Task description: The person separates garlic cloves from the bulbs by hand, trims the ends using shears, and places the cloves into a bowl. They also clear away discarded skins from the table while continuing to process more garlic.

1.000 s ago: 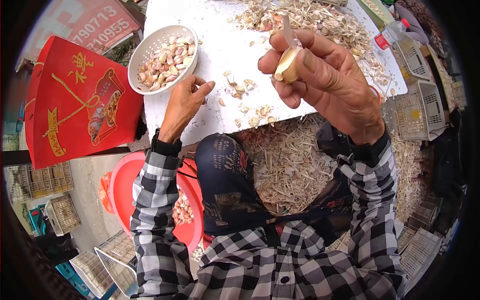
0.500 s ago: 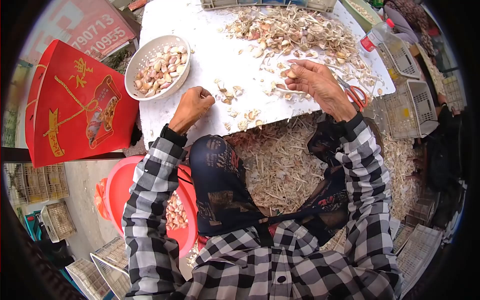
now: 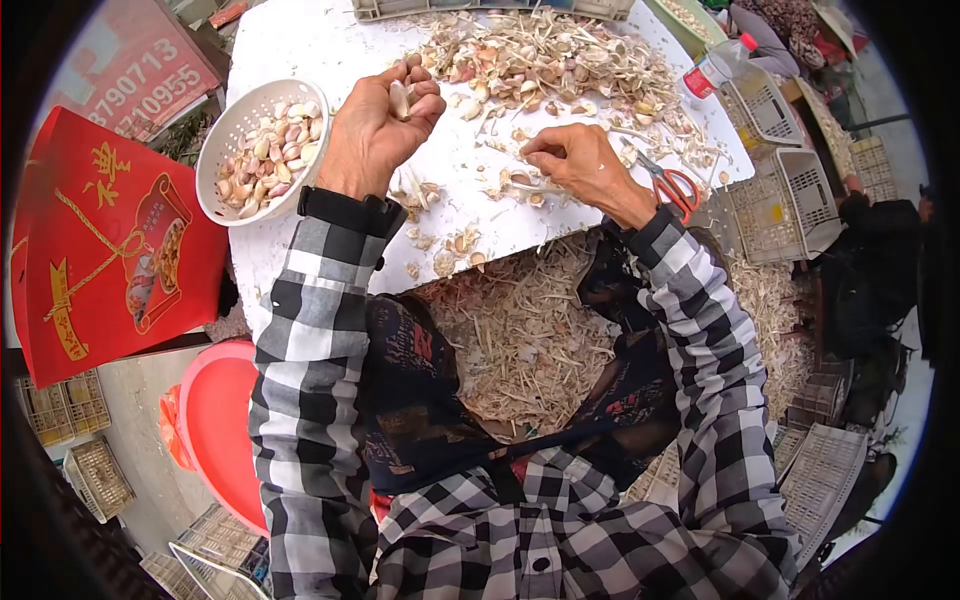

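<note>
My left hand (image 3: 378, 130), turned palm up with its fingers curled, holds a pale garlic clove (image 3: 400, 101) above the white table, right of the colander. My right hand (image 3: 590, 170) is over the table with thumb and forefinger together; whether something small sits between them is hidden. Below its fingertips lie garlic skins and bits (image 3: 520, 183). Scissors with orange handles (image 3: 676, 190) rest beside my right wrist. A white colander (image 3: 208, 165) holds many peeled-looking garlic cloves (image 3: 268, 160). Beyond my hands spreads a heap of garlic cloves and dry stalks (image 3: 555, 65).
A red gift bag (image 3: 110, 240) stands left of the white table (image 3: 262, 50). A pink basin (image 3: 225, 400) is on the floor beside my left arm. A red-capped bottle (image 3: 720, 67) and plastic crates (image 3: 765, 205) are at the right. Stalk litter (image 3: 530, 340) covers the ground between my legs.
My left hand has lifted and moved away from me, turning palm up with a clove now in it. The clove seen in my right hand no longer shows; that hand has lowered. The view has shifted.
</note>
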`<state>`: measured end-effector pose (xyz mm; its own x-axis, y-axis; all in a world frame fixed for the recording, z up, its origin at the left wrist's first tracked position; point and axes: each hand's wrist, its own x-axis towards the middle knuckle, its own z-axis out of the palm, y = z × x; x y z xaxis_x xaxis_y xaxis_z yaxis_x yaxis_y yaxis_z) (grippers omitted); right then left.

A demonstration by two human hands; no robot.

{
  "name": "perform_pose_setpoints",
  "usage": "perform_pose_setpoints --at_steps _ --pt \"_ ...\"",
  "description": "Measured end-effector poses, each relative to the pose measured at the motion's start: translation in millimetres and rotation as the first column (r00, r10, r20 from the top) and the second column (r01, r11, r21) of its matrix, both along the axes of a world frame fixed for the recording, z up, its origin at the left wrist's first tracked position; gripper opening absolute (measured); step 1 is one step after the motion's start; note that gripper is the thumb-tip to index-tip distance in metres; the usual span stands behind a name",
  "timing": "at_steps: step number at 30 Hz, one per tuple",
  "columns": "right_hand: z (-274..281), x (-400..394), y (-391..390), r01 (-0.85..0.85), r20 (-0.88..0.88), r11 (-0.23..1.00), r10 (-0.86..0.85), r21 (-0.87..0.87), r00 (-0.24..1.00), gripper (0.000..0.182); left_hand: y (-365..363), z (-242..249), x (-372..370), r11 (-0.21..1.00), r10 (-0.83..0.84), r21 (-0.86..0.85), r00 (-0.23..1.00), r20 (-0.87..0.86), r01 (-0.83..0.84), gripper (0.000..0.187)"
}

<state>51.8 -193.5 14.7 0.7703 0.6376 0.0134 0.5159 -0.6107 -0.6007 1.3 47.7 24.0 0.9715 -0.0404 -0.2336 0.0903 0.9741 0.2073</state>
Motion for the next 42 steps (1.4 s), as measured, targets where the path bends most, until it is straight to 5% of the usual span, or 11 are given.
perform_pose_setpoints --at_steps 6,10,12,17,24,28,34,36,38,39,42 --pt "-44.3 1.8 6.1 -0.204 0.308 0.976 0.218 -0.077 0.926 0.021 -27.8 -2.6 3.7 0.981 0.141 0.145 0.985 -0.099 -0.126 0.025" --pt "-28.3 4.6 8.4 -0.077 0.055 0.996 0.075 0.039 0.996 0.023 -33.1 -22.2 -3.7 0.986 -0.068 0.141 0.988 -0.142 0.089 0.025" --pt "-14.3 5.7 6.3 0.172 -0.391 0.950 -0.059 0.262 0.919 0.025 -40.6 -22.2 -6.2 0.817 -0.087 0.557 0.987 -0.137 0.149 0.024" --pt "-3.1 2.7 6.7 0.245 -0.477 0.851 0.007 0.464 0.879 0.033 -62.6 -19.2 -15.3 0.560 -0.158 0.793 0.970 -0.183 0.240 0.035" --pt "-2.2 -9.0 22.5 0.219 -0.266 0.861 -0.101 0.460 0.959 0.030 -69.5 -26.1 -10.6 0.532 -0.201 0.829 0.977 -0.075 0.173 0.027" --pt "5.4 -12.6 31.7 0.157 -0.115 0.904 -0.120 0.397 0.986 0.027 -69.9 -27.7 -9.3 0.579 -0.153 0.799 0.984 -0.089 0.162 0.024" --pt "8.7 5.6 21.8 0.274 -0.515 0.834 0.013 0.478 0.857 0.023 -62.7 -15.9 -11.2 0.608 -0.014 0.793 0.999 -0.033 0.035 0.021" --pt "8.5 10.3 4.8 0.238 -0.474 0.911 -0.054 0.337 0.879 0.025 -53.5 -7.7 -10.6 0.723 0.058 0.691 0.994 -0.089 0.020 0.018" --pt "7.2 5.0 -8.2 -0.006 -0.056 1.000 0.004 -0.029 0.998 0.027 -38.0 -15.0 -6.6 0.886 0.102 0.456 0.995 -0.018 -0.082 0.011" --pt "17.5 2.5 -7.4 0.036 -0.123 0.980 -0.061 -0.194 0.991 0.026 -25.9 -19.3 -5.1 0.928 0.110 0.358 0.994 0.009 -0.106 0.010" --pt "-12.7 9.0 -15.2 -0.037 0.094 0.996 0.045 -0.087 0.995 0.023 -4.0 -19.0 -8.2 0.965 0.207 0.156 0.978 0.029 -0.209 0.009"
